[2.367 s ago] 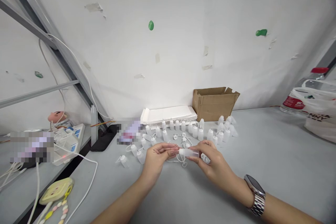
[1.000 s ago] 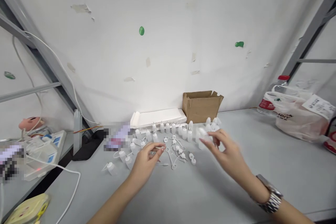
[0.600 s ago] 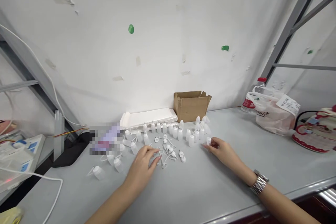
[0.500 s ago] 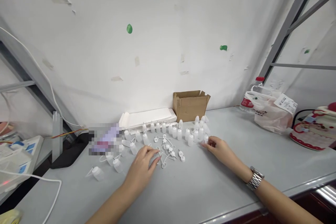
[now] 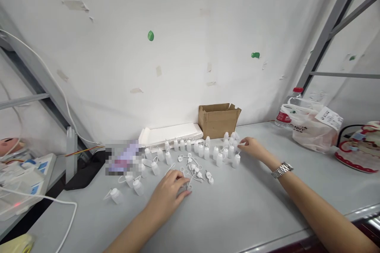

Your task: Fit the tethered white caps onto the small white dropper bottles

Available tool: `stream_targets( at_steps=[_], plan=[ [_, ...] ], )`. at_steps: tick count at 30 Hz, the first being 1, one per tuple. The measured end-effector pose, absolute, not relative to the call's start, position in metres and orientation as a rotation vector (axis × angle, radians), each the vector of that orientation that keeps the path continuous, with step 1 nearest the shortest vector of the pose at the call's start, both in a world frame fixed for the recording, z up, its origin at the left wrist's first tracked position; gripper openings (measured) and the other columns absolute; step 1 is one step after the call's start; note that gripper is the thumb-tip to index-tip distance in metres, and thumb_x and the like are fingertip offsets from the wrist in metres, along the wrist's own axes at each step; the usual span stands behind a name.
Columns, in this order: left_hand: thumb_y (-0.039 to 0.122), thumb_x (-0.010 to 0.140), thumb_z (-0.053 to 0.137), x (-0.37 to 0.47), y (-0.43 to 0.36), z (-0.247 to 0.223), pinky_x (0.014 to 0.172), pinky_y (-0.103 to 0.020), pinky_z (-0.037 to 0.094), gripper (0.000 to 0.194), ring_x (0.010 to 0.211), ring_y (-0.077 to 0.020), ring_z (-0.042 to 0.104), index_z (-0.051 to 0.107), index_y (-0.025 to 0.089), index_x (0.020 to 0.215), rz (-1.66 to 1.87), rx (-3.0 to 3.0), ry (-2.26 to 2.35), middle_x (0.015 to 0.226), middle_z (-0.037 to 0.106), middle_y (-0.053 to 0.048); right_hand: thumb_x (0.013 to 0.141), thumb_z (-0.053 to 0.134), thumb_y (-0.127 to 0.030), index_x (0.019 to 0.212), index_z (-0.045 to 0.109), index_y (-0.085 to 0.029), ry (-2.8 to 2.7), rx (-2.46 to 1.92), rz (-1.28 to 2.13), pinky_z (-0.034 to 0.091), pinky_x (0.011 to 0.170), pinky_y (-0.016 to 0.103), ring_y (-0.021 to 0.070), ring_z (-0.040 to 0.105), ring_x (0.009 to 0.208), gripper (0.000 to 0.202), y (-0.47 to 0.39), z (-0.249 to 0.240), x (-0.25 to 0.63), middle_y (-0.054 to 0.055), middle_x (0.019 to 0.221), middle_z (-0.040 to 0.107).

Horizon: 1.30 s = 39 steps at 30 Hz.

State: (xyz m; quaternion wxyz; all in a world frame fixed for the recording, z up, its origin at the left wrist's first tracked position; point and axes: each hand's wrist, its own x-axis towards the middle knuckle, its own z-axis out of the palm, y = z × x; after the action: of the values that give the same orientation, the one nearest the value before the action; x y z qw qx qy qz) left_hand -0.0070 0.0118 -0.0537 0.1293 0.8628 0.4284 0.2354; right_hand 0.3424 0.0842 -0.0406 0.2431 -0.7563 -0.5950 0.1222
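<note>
My left hand (image 5: 174,186) is low over the table, thumb and forefinger pinched on a white strap cap (image 5: 190,186) at the near edge of a loose pile of caps (image 5: 194,169). At the right end of a group of small white squeeze bottles (image 5: 231,151), my right hand (image 5: 253,148) has its fingertips closed on a small white bottle, mostly hidden by the fingers. A capped bottle (image 5: 236,161) stands just in front of that hand. More capped bottles (image 5: 138,186) stand in a loose arc to the left.
Behind the bottles are a cardboard box (image 5: 219,123) and flat white sheets (image 5: 172,133) against the wall. A plastic bag (image 5: 311,130), a drink bottle (image 5: 283,118) and a patterned bag (image 5: 359,150) stand at right. A white cable (image 5: 73,215) and power strip (image 5: 40,172) lie left.
My right hand has let go of a capped bottle, which now stands on the table, and has moved back to the rear bottles. My left hand has shifted slightly right and closed on a cap.
</note>
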Motion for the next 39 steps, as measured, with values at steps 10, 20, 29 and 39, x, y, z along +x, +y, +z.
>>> stream_targets(
  at_steps=[10, 20, 29, 39],
  plan=[
    [0.015, 0.080, 0.052, -0.010, 0.013, -0.047, 0.076, -0.036, 0.046, 0.015, 0.085, -0.0222, 0.055, 0.065, 0.021, 0.083, 0.633, 2.472, 1.294, 0.084, 0.062, -0.005, 0.071, 0.057, -0.029, 0.065, 0.061, -0.013, -1.602, -2.156, 0.126, 0.039, 0.055, 0.029, 0.0238, 0.060, 0.064, 0.018, 0.080, -0.052, 0.355, 0.015, 0.075, 0.066],
    [0.025, 0.075, 0.057, -0.007, 0.018, -0.044, 0.067, -0.029, 0.046, 0.010, 0.081, -0.0195, 0.058, 0.064, 0.022, 0.069, 0.888, 1.950, 1.348, 0.087, 0.060, -0.003, 0.079, 0.054, -0.050, 0.098, 0.057, -0.017, -1.678, -1.273, 0.579, 0.048, 0.066, 0.031, 0.0205, 0.062, 0.077, 0.038, 0.028, 0.034, 0.265, 0.008, 0.088, 0.067],
    [0.039, 0.062, 0.071, -0.011, 0.025, -0.034, 0.074, -0.033, 0.048, 0.027, 0.081, -0.0226, 0.066, 0.056, 0.018, 0.070, 1.090, 1.244, 1.149, 0.077, 0.071, -0.006, 0.086, 0.051, -0.038, 0.097, 0.056, -0.019, -1.879, -1.109, 0.696, 0.047, 0.061, 0.028, 0.0152, 0.055, 0.066, 0.023, 0.017, -0.025, 0.186, 0.001, 0.072, 0.059],
    [0.035, 0.065, 0.069, -0.010, 0.022, -0.038, 0.074, -0.032, 0.049, 0.032, 0.077, -0.0205, 0.064, 0.068, 0.017, 0.092, 1.123, 1.388, 1.200, 0.076, 0.071, -0.005, 0.086, 0.051, -0.034, 0.098, 0.058, -0.018, -1.990, -1.177, 0.701, 0.045, 0.059, 0.028, 0.0143, 0.054, 0.062, 0.021, 0.010, -0.041, 0.184, 0.002, 0.073, 0.061]
  ],
)
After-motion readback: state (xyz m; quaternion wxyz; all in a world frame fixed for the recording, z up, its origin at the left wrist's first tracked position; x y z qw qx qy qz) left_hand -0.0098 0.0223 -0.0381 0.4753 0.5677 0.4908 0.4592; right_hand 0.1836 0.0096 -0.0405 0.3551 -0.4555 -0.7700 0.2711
